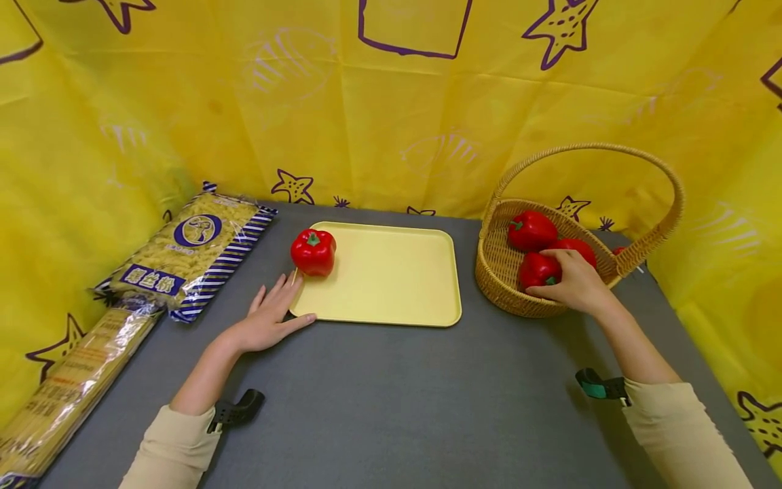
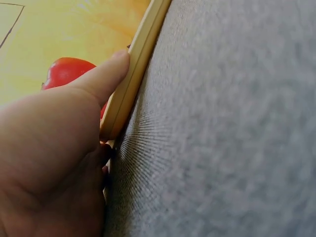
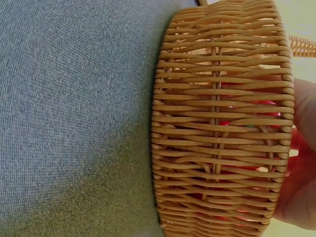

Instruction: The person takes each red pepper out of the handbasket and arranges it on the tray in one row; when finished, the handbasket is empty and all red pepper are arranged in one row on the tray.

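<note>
My left hand (image 1: 271, 319) lies with fingers spread at the near left corner of the yellow tray (image 1: 391, 278). In the left wrist view its thumb (image 2: 103, 76) touches the tray's rim (image 2: 129, 84). A red bell pepper (image 1: 313, 253) with a green stem sits at the tray's left end, just beyond the fingertips. Over at the right, my right hand (image 1: 577, 282) reaches into a wicker basket (image 1: 497, 282) and grips another red bell pepper (image 1: 536, 269) there. The basket's wall hides most of that pepper in the right wrist view. Two more red peppers (image 1: 533, 229) lie behind it.
A bag of pasta (image 1: 195, 244) and a long pack of noodles (image 1: 79, 380) lie along the left side. The basket's tall handle (image 1: 586, 146) arches above the peppers. Part of a red object (image 1: 620, 250) shows beyond its right end. Yellow patterned cloth surrounds the grey table (image 1: 391, 407).
</note>
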Demonstrator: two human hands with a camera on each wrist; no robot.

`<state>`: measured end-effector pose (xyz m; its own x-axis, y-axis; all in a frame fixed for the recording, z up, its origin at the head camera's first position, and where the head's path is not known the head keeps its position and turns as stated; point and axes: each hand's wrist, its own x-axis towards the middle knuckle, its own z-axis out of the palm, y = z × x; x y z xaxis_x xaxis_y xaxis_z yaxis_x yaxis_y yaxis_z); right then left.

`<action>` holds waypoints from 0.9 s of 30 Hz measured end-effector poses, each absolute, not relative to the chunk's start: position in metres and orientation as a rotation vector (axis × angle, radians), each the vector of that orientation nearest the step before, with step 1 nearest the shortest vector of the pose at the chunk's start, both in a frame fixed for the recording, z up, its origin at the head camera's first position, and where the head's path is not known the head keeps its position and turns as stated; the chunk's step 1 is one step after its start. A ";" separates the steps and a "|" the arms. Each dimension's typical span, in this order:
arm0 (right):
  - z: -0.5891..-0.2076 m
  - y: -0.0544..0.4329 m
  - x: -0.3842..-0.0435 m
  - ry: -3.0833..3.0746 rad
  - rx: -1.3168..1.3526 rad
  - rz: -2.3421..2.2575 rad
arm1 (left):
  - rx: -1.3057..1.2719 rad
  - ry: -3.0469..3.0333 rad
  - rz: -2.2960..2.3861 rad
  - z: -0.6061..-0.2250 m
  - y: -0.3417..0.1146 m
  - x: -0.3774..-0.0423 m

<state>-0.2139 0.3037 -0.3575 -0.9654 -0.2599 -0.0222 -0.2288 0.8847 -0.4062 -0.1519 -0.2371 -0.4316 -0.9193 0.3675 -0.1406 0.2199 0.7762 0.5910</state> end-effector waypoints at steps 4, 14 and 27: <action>-0.359 0.304 -0.215 2.986 -0.385 -0.649 | 0.447 2.741 0.864 -0.433 -0.237 -0.151; -0.355 0.307 -0.216 2.963 -0.382 -0.639 | 0.417 2.747 0.906 -0.435 -0.238 -0.151; -0.349 0.296 -0.222 2.942 -0.411 -0.578 | 0.413 2.772 0.956 -0.437 -0.236 -0.149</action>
